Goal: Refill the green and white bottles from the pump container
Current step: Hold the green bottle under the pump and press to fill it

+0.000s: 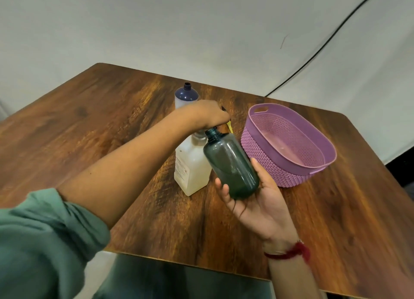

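Observation:
My right hand (255, 198) holds the green translucent bottle (230, 164) tilted, its uncapped mouth up against the pump nozzle. My left hand (206, 116) rests on top of the pump head of the pale pump container (192, 164), fingers curled over it; the pump head itself is hidden under the hand. The container stands on the wooden table (112, 124) and holds a cream liquid. Behind my left hand stands the white bottle (186, 96) with a dark blue shoulder and an uncapped neck.
A purple woven-look plastic basket (266, 162) sits right of the container, close to the green bottle. A black cable (324, 43) runs down the pale wall behind. A small yellow item (229, 125) peeks out beside my left hand.

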